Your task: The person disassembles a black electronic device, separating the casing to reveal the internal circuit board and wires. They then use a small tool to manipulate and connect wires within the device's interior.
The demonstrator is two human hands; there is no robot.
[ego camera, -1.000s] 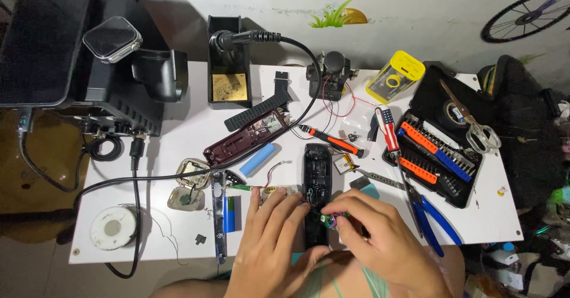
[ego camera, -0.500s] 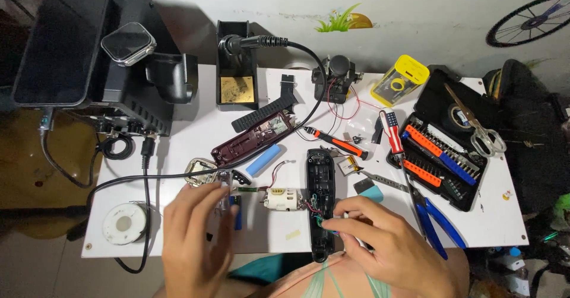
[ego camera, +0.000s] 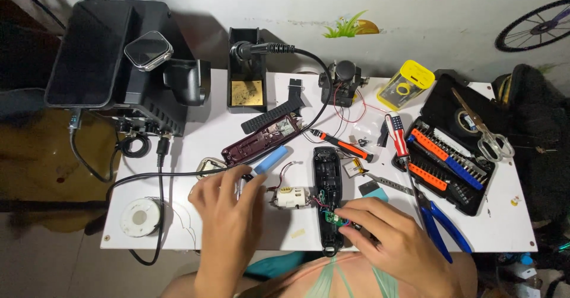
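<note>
An opened black device casing (ego camera: 326,182) lies lengthwise near the front of the white table (ego camera: 190,238). A small green circuit board (ego camera: 331,217) sits at its near end. My right hand (ego camera: 395,244) pinches that near end of the casing by the board. A small white motor (ego camera: 291,197) on thin wires lies just left of the casing. My left hand (ego camera: 228,218) reaches over the table left of the motor. Its fingertips are beside a blue cylindrical cell (ego camera: 271,159) and cover a thin metal piece. Whether it grips that piece is hidden.
A maroon casing half (ego camera: 261,142), an orange screwdriver (ego camera: 345,147), a bit set (ego camera: 454,167), blue pliers (ego camera: 442,224) and scissors (ego camera: 487,138) lie around. At the back stand a soldering iron stand (ego camera: 246,66), a black box (ego camera: 154,96) and a yellow case (ego camera: 409,84). A solder spool (ego camera: 139,218) sits front left.
My left hand left the casing, went far left, and now has come back toward the blue cell. My right hand stays on the casing's near end. The motor is now uncovered.
</note>
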